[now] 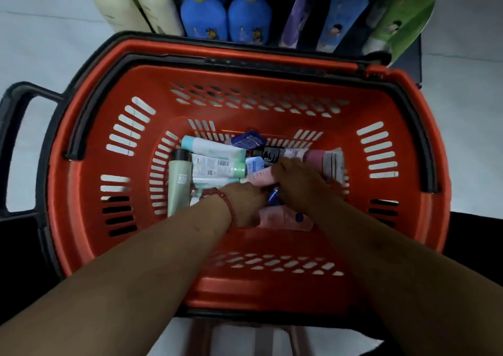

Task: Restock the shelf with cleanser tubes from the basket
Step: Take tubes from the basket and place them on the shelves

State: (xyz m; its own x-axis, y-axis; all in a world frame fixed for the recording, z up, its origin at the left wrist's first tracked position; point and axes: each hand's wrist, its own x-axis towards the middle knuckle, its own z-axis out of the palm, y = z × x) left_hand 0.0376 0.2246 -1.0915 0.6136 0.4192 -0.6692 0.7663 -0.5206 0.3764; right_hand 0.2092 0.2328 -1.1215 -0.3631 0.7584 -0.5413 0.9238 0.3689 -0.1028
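An orange basket holds several cleanser tubes lying flat on its floor. Among them are a pale green tube with a dark cap, white tubes with mint caps, a black tube and pink tubes. Both my hands are down among the tubes. My right hand lies over a light pink tube, fingers curled down onto it. My left hand, with a red cord on its wrist, reaches toward a dark blue item; its fingertips are hidden under my right hand.
Behind the basket stand bottles: white ones with green caps, blue ones with yellow caps, and purple, light blue and green ones. Black basket handles fold out at the left and along the rim. The floor is pale.
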